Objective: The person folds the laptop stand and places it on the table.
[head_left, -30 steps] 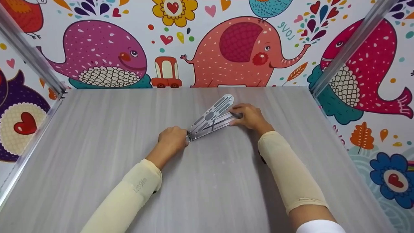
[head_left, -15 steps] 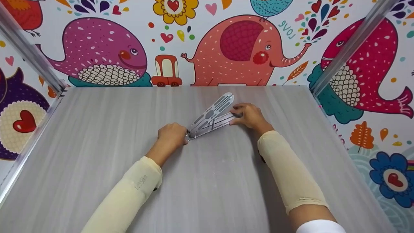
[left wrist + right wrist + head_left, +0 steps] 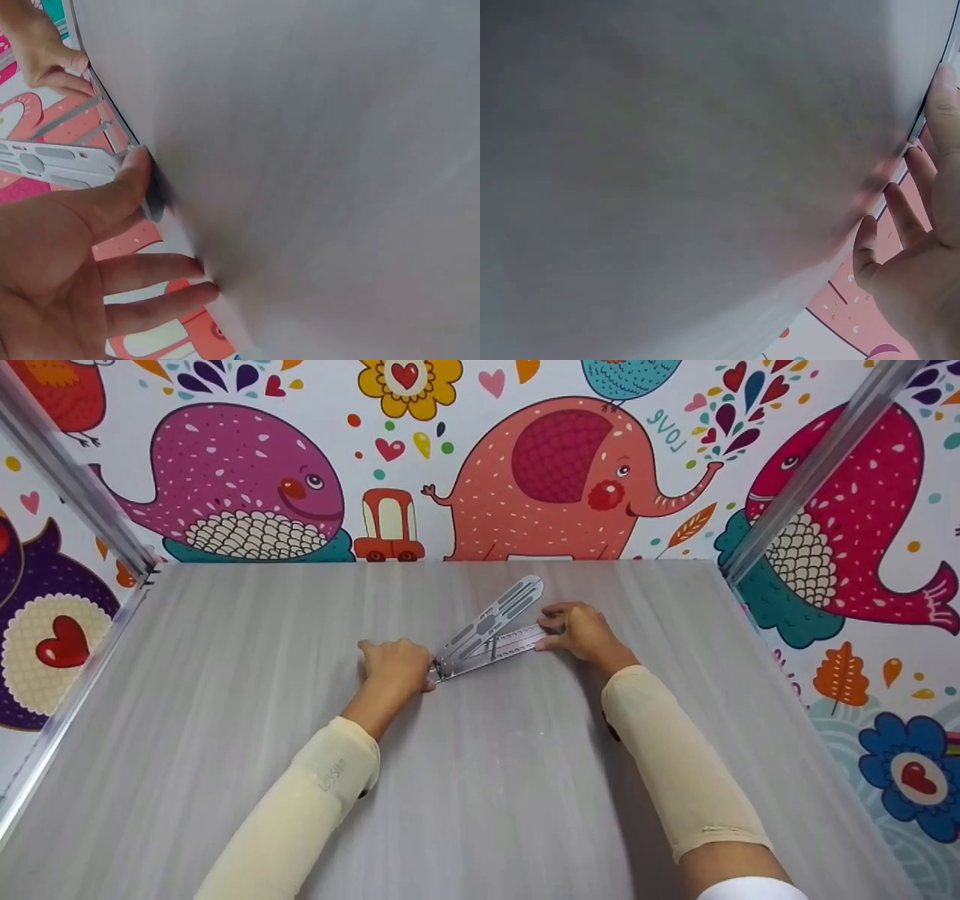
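A metal folding ruler tool (image 3: 495,619) with two slotted arms lies on the grey table (image 3: 480,780), its arms spread in a narrow V that opens to the far right. My left hand (image 3: 394,667) rests at the hinge end. In the left wrist view its thumb (image 3: 131,176) touches the hinge of the tool (image 3: 52,161), and the other fingers lie straight on the table. My right hand (image 3: 577,631) pinches the far end of the lower arm. In the right wrist view the right hand (image 3: 922,255) shows at the frame's right edge.
Walls papered with cartoon animals (image 3: 555,472) close the table at the back and on both sides. Slanted metal rails (image 3: 810,472) stand at the two back corners. Both forearms wear cream sleeves (image 3: 675,765).
My left hand's fingers have uncurled and spread flat beside the hinge. The tool and my right hand have stayed in place.
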A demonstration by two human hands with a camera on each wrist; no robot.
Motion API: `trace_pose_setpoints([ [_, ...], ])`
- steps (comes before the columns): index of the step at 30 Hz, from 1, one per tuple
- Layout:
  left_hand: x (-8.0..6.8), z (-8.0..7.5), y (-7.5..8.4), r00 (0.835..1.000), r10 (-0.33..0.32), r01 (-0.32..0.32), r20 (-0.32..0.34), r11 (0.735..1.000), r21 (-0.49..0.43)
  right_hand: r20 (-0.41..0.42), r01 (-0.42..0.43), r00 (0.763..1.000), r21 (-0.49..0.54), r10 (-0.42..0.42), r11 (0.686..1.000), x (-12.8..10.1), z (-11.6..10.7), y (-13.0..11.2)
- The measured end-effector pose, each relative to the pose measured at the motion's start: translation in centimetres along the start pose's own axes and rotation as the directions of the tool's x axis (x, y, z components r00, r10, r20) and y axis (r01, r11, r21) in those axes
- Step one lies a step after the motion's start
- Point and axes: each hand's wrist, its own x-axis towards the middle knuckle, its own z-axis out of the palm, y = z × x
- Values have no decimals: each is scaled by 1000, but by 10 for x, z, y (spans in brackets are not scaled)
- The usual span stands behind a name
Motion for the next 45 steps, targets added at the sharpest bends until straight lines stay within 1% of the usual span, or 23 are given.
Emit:
trace_pose_setpoints([
  [5,3,-1,-3,1000,-21,21,2,999,-30,34,-13,999,-50,15,999,-5,-3,-4],
  [11,9,-1,-4,1000,-25,25,-4,998,-54,75,-31,997,-48,35,998,-15,-7,-7],
  [13,11,-1,-5,1000,-29,28,-8,998,-65,87,-13,996,-68,18,998,-18,-9,-7],
  [16,15,-2,-9,999,-35,34,-13,996,-82,105,50,994,-120,-37,992,-21,-10,-7],
  [19,18,-2,-13,999,-40,38,-18,995,-91,111,91,991,-149,-75,985,-26,-10,-6],
  [22,22,0,-15,999,-40,36,-32,994,-103,99,82,993,-147,-67,986,-32,-10,-7],
  [24,24,1,-17,998,-51,45,-47,992,-115,87,87,993,-156,-74,984,-35,-8,-7],
  [30,30,7,-21,989,-97,80,-114,986,-146,29,182,983,-232,-181,955,-47,-1,-4],
  [34,39,11,-26,979,-147,117,-143,973,-200,-3,235,969,-287,-246,929,-53,5,-6],
  [36,44,11,-28,976,-167,131,-141,964,-232,-15,247,964,-305,-264,920,-55,7,-8],
  [38,48,9,-29,977,-168,133,-129,960,-248,-26,243,964,-311,-264,919,-57,8,-11],
  [42,55,3,-27,983,-159,133,-91,960,-246,-47,223,967,-320,-251,921,-64,9,-15],
  [45,59,1,-25,985,-159,138,-74,963,-231,-60,209,969,-326,-241,922,-71,11,-18],
])
